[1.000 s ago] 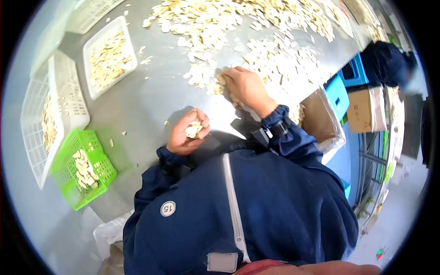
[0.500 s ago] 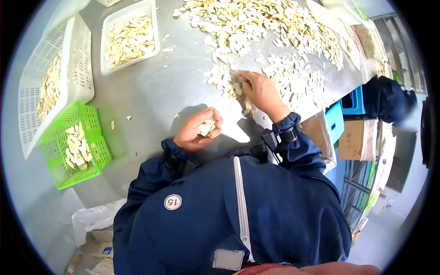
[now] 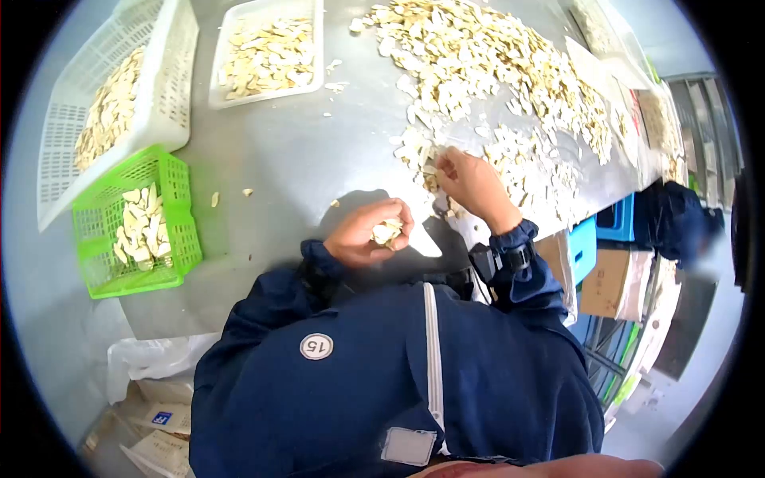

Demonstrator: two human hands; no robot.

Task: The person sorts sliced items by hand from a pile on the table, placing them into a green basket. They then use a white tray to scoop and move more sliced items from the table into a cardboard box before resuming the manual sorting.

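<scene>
My left hand is curled, palm up, around a small handful of pale, tan-edged dried slices. It hovers by the near edge of the metal table. To its right, my right hand reaches over the near fringe of a big spread of the same slices. Its fingers are bent together beside a few loose slices; whatever is between the fingertips is hidden. A white blade-like shape shows between the two hands.
At left stand a green basket and a tall white basket, both containing slices. A white tray of slices lies farther back. Cardboard box and blue crates are at right. Another person in dark clothing is beyond.
The view has shifted, so most table items appear farther right. My right hand has drawn slightly toward my body, its fingers more curled. My left hand still holds its slices.
</scene>
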